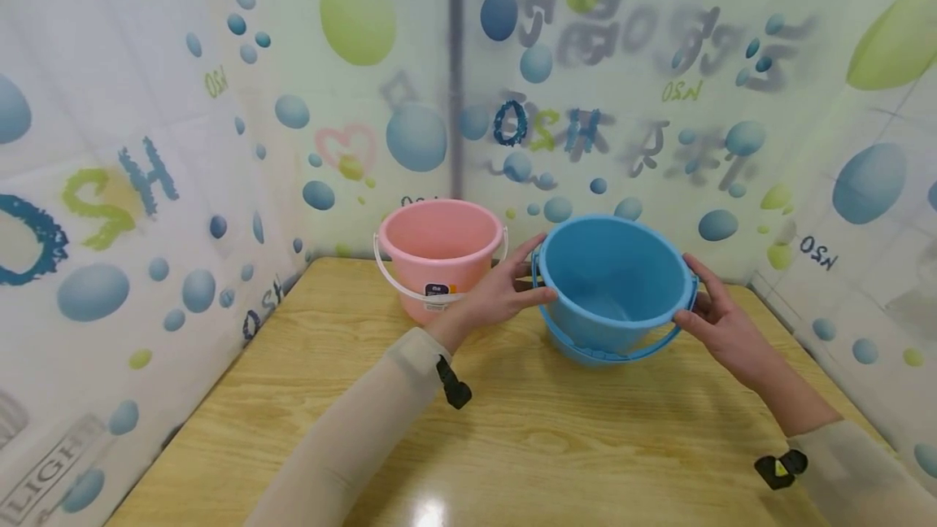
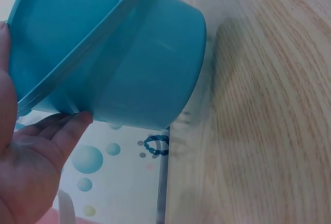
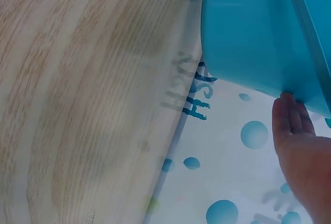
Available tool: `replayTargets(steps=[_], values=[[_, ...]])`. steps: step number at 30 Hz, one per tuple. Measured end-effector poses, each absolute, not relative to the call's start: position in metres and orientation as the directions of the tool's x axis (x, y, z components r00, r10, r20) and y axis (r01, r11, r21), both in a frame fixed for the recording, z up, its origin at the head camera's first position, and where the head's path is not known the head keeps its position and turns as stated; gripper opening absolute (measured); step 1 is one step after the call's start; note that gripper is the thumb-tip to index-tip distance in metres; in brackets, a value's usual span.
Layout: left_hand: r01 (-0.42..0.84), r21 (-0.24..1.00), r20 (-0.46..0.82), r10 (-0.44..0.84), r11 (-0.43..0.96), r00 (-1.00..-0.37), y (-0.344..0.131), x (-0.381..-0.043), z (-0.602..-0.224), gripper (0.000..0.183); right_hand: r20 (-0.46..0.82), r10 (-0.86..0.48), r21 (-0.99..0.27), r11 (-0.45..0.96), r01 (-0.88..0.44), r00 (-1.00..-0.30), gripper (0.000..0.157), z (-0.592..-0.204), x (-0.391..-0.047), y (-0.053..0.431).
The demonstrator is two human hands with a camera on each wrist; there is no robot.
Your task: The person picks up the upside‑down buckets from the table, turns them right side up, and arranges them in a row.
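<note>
A blue bucket (image 1: 611, 283) is held between both hands over the right part of the wooden table, its mouth tipped toward me. On its left side, my left hand (image 1: 505, 291) grips it with the thumb at the rim and the fingers under it against the outer wall, as the left wrist view shows. My right hand (image 1: 721, 324) grips the opposite side, thumb at the rim; its fingertips (image 3: 289, 102) press the wall below. The bucket's blue handle (image 1: 596, 354) hangs down across the front. Left of it stands a pink bucket (image 1: 442, 267), partly hidden behind my left hand.
The pink bucket's white handle (image 1: 410, 291) droops across its front, near a dark label (image 1: 437, 289). Beneath everything is a wood-grain table (image 1: 512, 429). Patterned curtains (image 1: 351, 104) with dots and lettering close in the back and both sides.
</note>
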State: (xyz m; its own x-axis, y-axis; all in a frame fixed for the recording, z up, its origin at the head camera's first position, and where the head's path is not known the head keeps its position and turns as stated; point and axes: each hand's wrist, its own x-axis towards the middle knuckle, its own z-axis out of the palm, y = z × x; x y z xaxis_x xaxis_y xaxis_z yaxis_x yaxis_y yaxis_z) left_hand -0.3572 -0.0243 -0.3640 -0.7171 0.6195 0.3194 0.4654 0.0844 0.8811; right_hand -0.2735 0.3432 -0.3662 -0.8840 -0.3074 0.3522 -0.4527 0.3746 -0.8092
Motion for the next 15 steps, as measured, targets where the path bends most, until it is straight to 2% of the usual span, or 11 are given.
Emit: replayTargets(steps=[15], values=[[0.444, 0.875, 0.272, 0.566, 0.191, -0.779, -0.0207, -0.3559, -0.3656, 0.083, 0.289, -0.307, -0.857, 0.339, -0.388, -0.907, 0.070, -0.3696, -0.2795, 0.3425]])
